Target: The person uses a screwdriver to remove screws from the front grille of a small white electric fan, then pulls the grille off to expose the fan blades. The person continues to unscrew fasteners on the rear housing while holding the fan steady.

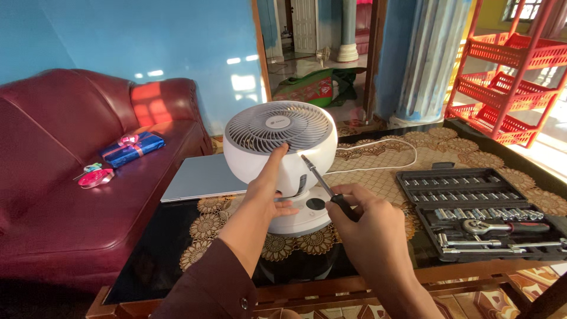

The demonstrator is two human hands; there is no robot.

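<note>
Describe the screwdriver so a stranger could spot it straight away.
Start at the round white fan standing on the glass table. Just right of its body, the right hand holds a slim screwdriver, tip aimed at the fan. Unlike the tools lying in the black case, it has a dark handle and is lifted.

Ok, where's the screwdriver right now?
In the head view the screwdriver is right of centre, gripped in the right hand, its tip angled up at the white fan that the left hand steadies, left of the socket set case.
</note>
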